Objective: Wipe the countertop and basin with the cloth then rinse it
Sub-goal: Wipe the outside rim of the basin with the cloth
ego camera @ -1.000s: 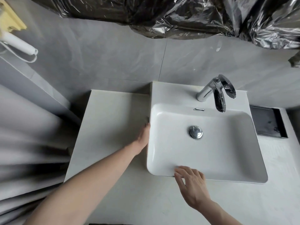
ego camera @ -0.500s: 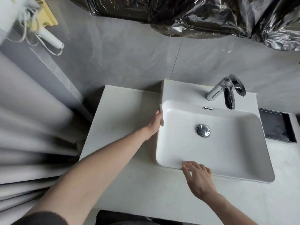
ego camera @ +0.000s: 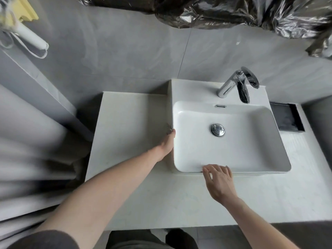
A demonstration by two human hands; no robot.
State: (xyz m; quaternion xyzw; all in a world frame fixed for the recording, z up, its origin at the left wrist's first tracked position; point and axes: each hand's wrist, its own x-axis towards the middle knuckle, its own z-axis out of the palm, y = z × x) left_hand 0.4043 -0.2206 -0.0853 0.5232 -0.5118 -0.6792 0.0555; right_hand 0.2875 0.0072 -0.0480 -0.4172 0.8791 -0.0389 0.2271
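Observation:
A white rectangular basin [ego camera: 251, 159] with a chrome drain plug [ego camera: 217, 129] sits on a pale countertop [ego camera: 129, 126]. My left hand [ego camera: 167, 144] lies flat against the basin's left outer wall, and its fingers are mostly hidden in the gap there. A small grey bit shows at its fingertips; I cannot tell what it is. My right hand [ego camera: 219, 180] rests on the basin's front rim with fingers spread and nothing in it. No cloth is plainly visible.
A chrome tap [ego camera: 233, 85] stands at the basin's back edge. A black tray [ego camera: 287, 117] is set into the counter right of the basin. Crumpled foil sheeting [ego camera: 233, 11] hangs above. A white handle with a cord [ego camera: 30, 38] hangs at upper left.
My left hand slid away along the basin's left wall, then back toward me. My right hand stayed on the front rim. The view shifted slightly.

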